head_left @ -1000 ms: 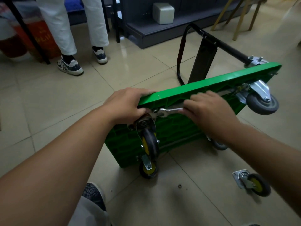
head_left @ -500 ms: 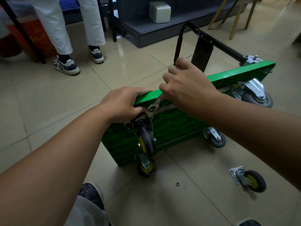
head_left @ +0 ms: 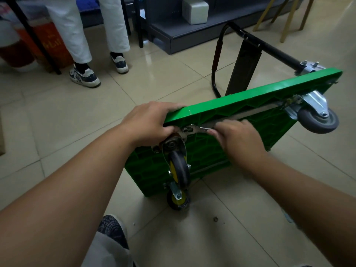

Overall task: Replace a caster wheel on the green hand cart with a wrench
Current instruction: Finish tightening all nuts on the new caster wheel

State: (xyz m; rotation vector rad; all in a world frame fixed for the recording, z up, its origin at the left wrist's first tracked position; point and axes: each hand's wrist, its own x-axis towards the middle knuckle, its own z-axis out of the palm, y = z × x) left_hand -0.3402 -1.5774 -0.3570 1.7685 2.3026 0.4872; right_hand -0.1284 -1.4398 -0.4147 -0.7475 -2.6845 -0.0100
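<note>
Cart (head_left: 250,99) lies on its side on the floor (head_left: 57,122). Left hand (head_left: 152,122) grips its top edge. Right hand (head_left: 237,137) grips the wrench (head_left: 198,129), head on a bolt (head_left: 185,130) at the caster (head_left: 179,168) plate. Caster seated; bolting looks unfinished (tightening or loosening, cannot tell).

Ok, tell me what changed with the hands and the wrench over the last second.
The right hand swung the wrench up over the edge of the green cart, then back down. It now holds the handle nearly level, head on the bolt by the caster wheel. The left hand still grips the cart's corner, and the cart still lies on its side.
</note>
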